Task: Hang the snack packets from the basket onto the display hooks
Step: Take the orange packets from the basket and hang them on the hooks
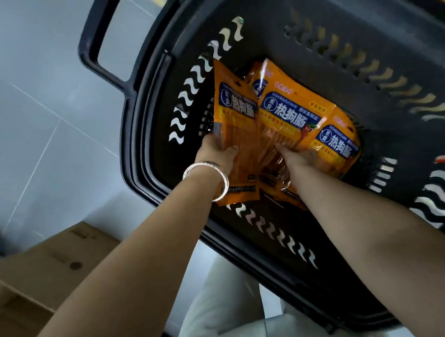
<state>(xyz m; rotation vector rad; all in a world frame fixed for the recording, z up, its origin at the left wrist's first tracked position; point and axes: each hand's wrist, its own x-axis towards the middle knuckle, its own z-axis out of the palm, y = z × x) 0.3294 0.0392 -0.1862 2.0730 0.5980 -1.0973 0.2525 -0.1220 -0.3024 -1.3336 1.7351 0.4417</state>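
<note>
Grey tiled floor (27,103) fills the left. Black basket (141,153) lies tilted across the frame, its far end cut off at the right edge. Cardboard boxes (51,264) sit lower left. Orange snack packets (291,111) overlap on the basket bottom (count uncertain, some buried). Left hand (216,153) grips the leftmost packet (234,107), thumb clamped across its front. Right hand (298,156) reaches into the pile, fingers hidden: cannot tell their state. Silver bracelet (206,180) on left wrist.
</note>
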